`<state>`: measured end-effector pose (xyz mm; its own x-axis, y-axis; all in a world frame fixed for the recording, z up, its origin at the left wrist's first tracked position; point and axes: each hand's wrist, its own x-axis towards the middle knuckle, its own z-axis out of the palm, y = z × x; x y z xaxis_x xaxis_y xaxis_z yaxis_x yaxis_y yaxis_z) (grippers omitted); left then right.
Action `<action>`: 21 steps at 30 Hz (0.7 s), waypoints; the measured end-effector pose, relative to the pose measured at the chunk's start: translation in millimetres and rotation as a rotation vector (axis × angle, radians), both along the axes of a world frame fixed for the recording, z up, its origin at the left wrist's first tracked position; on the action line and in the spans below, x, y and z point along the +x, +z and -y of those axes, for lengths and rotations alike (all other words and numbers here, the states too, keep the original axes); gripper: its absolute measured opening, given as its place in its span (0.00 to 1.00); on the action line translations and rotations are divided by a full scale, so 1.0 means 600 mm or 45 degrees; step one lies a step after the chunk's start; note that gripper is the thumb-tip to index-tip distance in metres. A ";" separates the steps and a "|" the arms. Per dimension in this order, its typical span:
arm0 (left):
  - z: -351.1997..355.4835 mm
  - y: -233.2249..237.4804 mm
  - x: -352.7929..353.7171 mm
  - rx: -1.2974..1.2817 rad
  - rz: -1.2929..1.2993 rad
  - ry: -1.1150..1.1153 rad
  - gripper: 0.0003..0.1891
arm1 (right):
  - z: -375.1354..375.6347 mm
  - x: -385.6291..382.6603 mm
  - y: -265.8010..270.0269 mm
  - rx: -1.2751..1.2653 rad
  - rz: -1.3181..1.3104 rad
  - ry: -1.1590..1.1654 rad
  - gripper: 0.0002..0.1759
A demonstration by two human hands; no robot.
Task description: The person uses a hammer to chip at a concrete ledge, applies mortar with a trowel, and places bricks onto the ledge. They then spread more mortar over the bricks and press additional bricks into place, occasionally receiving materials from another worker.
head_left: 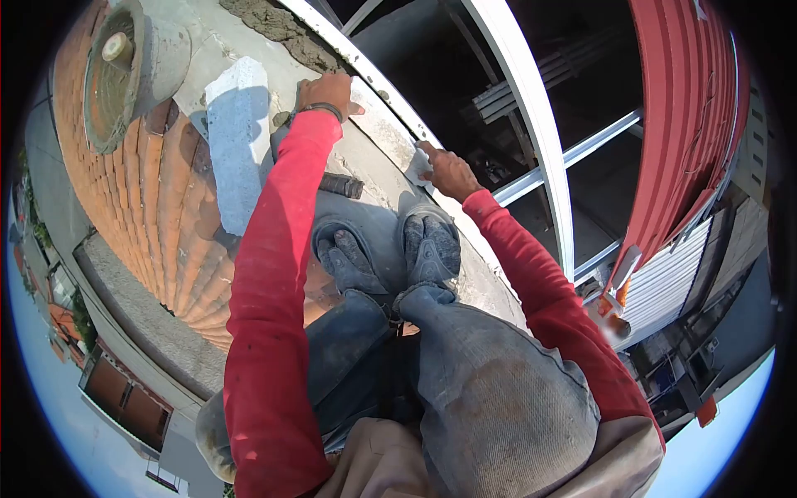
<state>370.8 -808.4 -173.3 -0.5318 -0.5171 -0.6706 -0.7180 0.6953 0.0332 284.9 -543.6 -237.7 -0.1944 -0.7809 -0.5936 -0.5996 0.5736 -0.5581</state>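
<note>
A pale, flat-faced block [386,124] lies along the top of the wall, beside the white metal edge strip. My left hand [328,94] is closed at its far end, with the thumb against the block's side. At the near end, my right hand [451,173] grips the block, its index finger stretched along the outer edge. Parts of both hands' fingers are hidden. Wet grey mortar [286,35] is spread on the wall beyond my left hand. A dark, short cylindrical object [341,185] rests on the ledge just ahead of my feet.
Another pale block [238,149] lies to the left, over orange roof tiles [158,216]. A mortar-stained bucket [162,58] with a wooden-handled tool stands further left. Right of the wall, white steel beams [531,141] cross a deep, dark opening. A red corrugated sheet [685,108] is beyond.
</note>
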 end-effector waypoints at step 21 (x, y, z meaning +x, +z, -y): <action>0.006 0.002 0.000 -0.069 -0.050 0.013 0.27 | 0.019 -0.015 -0.023 0.247 0.003 -0.101 0.36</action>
<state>371.0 -811.9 -172.2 -0.5514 -0.5580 -0.6201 -0.7241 0.6892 0.0237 275.9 -554.9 -251.7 -0.2491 -0.6339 -0.7322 -0.5468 0.7160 -0.4339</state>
